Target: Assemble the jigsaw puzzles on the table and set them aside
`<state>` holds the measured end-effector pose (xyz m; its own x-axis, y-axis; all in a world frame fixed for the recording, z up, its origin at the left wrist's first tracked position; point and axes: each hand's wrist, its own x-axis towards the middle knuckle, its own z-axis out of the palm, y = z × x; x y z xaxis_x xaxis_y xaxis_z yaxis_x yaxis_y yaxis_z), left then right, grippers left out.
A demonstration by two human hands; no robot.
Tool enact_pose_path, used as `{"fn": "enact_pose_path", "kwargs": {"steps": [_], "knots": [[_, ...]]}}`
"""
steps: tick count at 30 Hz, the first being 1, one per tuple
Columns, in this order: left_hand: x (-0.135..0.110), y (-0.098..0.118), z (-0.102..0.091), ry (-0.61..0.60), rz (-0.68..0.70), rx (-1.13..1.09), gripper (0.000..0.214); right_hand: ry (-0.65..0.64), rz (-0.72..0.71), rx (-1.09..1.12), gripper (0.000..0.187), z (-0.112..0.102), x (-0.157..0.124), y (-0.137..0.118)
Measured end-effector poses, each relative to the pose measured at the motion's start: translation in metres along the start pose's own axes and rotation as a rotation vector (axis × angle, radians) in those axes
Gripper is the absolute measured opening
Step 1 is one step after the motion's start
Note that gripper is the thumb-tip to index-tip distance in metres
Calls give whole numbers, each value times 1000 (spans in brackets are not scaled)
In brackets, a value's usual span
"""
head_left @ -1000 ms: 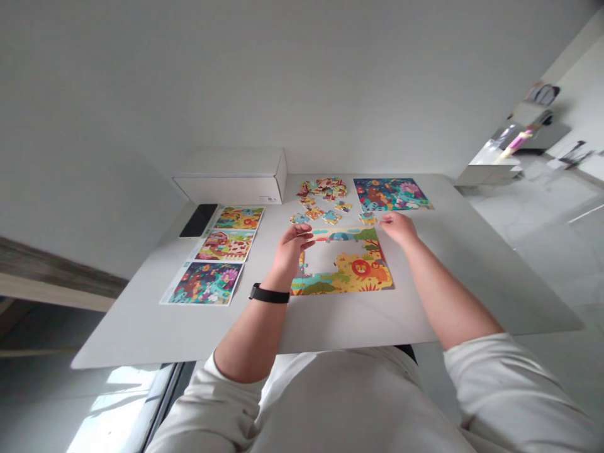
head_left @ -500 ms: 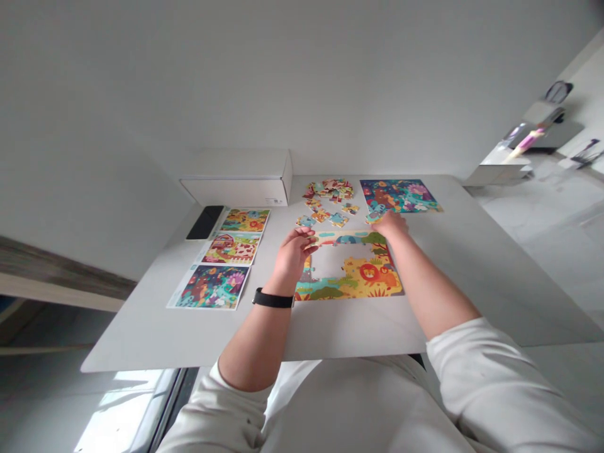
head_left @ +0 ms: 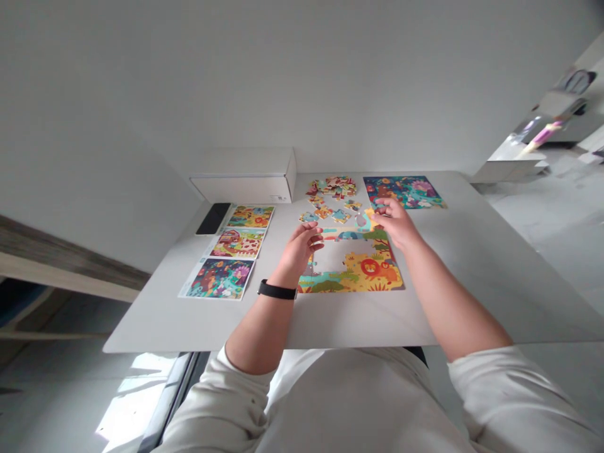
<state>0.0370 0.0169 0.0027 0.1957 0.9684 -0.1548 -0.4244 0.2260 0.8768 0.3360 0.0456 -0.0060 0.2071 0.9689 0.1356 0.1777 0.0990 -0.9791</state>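
On the desk, the gapped jigsaw lies between the hands, toward the body. The left hand curls loosely, seemingly empty; the right hand has just lifted a puzzle piece, pinching it, the gap still unfilled.

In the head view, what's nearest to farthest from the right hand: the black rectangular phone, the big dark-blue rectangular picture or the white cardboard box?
1. Big dark-blue rectangular picture: just beyond the right hand.
2. White cardboard box: left, at the back.
3. Black rectangular phone: farther left, before the box.
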Motion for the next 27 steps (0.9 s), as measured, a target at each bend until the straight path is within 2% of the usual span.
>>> {"fn": "enact_pose_path", "kwargs": {"steps": [5,8,12,18,21,27], "knots": [[-2,-11,6,-86,-49,36,42,-156,34,124,60,12,-48,-6],[-5,-20,12,-146,-44,73,44,-157,49,198,57,20,-65,-4],[-9,-32,17,-208,-33,168,49,-196,36,227,56,31,-74,-4],[-13,-43,18,-335,-114,265,63,-247,14,196,56,41,-79,-6],[-12,-44,18,-317,-84,275,63,-229,10,218,54,40,-78,-3],[-10,-42,18,-181,-14,252,63,-206,19,201,51,35,-72,7]]}}
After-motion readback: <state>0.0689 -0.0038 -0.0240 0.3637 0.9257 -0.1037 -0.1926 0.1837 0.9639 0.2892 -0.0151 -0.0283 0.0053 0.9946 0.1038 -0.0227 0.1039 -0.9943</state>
